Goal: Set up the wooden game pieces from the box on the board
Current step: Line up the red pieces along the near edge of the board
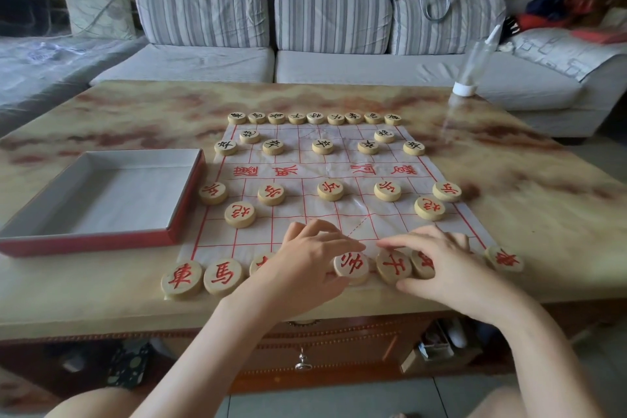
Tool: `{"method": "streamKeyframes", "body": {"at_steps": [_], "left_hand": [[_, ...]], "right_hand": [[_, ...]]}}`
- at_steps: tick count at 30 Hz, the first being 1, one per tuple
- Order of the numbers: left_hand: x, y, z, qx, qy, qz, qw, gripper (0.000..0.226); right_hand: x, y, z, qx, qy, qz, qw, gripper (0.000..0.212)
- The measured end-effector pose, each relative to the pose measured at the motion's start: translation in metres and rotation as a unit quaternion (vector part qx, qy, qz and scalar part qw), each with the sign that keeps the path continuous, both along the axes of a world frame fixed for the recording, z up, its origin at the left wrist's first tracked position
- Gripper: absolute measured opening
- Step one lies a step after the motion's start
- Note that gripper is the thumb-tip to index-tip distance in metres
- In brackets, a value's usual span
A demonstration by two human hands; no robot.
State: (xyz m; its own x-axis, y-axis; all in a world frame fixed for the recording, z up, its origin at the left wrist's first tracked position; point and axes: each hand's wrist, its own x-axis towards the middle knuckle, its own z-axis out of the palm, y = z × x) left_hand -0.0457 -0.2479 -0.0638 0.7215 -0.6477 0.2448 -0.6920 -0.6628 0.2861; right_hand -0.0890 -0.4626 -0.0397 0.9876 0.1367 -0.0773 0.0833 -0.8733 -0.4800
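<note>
Hands curled over the near row of wooden pieces (181, 279).
Left hand (305, 260) pinching one red-lettered disc (351, 267), right hand (439, 265) pinching the next disc (393, 266); both flat, faces up, at the board's (339, 214) near edge.

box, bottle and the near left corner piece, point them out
box (84, 243): head view, on its red front wall
bottle (475, 61): head view, on its clear body
near left corner piece (181, 279): head view, on its red-lettered top face
</note>
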Motion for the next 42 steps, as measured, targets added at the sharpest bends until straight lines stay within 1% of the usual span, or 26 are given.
{"method": "streamKeyframes", "body": {"at_steps": [3,5,9,11,13,15,18,21,23,26,30,35,40,42], "left_hand": [[0.001,-0.001,-0.001,0.001,0.000,-0.001,1.000,0.045],[0.001,-0.001,-0.004,-0.001,-0.004,0.002,1.000,0.043],[0.001,-0.002,-0.008,-0.006,-0.016,0.013,1.000,0.041],[0.000,-0.002,-0.009,-0.005,-0.022,0.017,1.000,0.042],[-0.001,-0.002,-0.010,-0.014,-0.031,0.023,0.999,0.046],[-0.003,-0.003,-0.009,-0.027,-0.032,0.033,0.999,0.054],[-0.004,-0.005,-0.006,-0.028,-0.028,0.049,0.998,0.063],[-0.003,-0.006,-0.006,-0.028,-0.033,0.051,0.998,0.061],[-0.003,-0.006,-0.008,-0.025,-0.032,0.057,0.998,0.062],[-0.004,-0.006,-0.008,-0.028,-0.035,0.068,0.997,0.064],[-0.006,-0.006,-0.006,-0.023,-0.034,0.072,0.997,0.058],[-0.007,-0.007,-0.008,-0.044,-0.043,0.069,0.996,0.059],[-0.007,-0.007,-0.008,-0.050,-0.046,0.071,0.995,0.055],[-0.007,-0.006,-0.008,-0.042,-0.043,0.075,0.995,0.062]], "right_hand": [[0.001,0.004,0.003,-0.014,-0.018,-0.014,1.000,0.047],[0.001,0.008,0.006,-0.041,-0.039,-0.010,0.998,0.045],[0.004,0.014,0.005,-0.084,-0.056,-0.018,0.995,0.049],[0.006,0.015,-0.001,-0.093,-0.063,-0.013,0.994,0.054],[0.007,0.015,-0.002,-0.092,-0.069,-0.005,0.993,0.064],[0.003,0.014,0.002,-0.064,-0.063,0.002,0.996,0.071],[-0.003,0.013,0.008,-0.040,-0.036,0.015,0.998,0.063],[-0.003,0.014,0.009,-0.055,-0.031,0.014,0.998,0.051],[-0.003,0.013,0.010,-0.054,-0.034,0.005,0.998,0.047],[-0.003,0.012,0.012,-0.050,-0.032,-0.002,0.998,0.046],[-0.003,0.012,0.012,-0.048,-0.023,-0.007,0.999,0.047],[-0.004,0.014,0.013,-0.051,-0.022,-0.014,0.998,0.047],[-0.004,0.014,0.012,-0.042,-0.031,-0.014,0.999,0.047],[-0.003,0.012,0.010,-0.037,-0.029,-0.011,0.999,0.050]]}}
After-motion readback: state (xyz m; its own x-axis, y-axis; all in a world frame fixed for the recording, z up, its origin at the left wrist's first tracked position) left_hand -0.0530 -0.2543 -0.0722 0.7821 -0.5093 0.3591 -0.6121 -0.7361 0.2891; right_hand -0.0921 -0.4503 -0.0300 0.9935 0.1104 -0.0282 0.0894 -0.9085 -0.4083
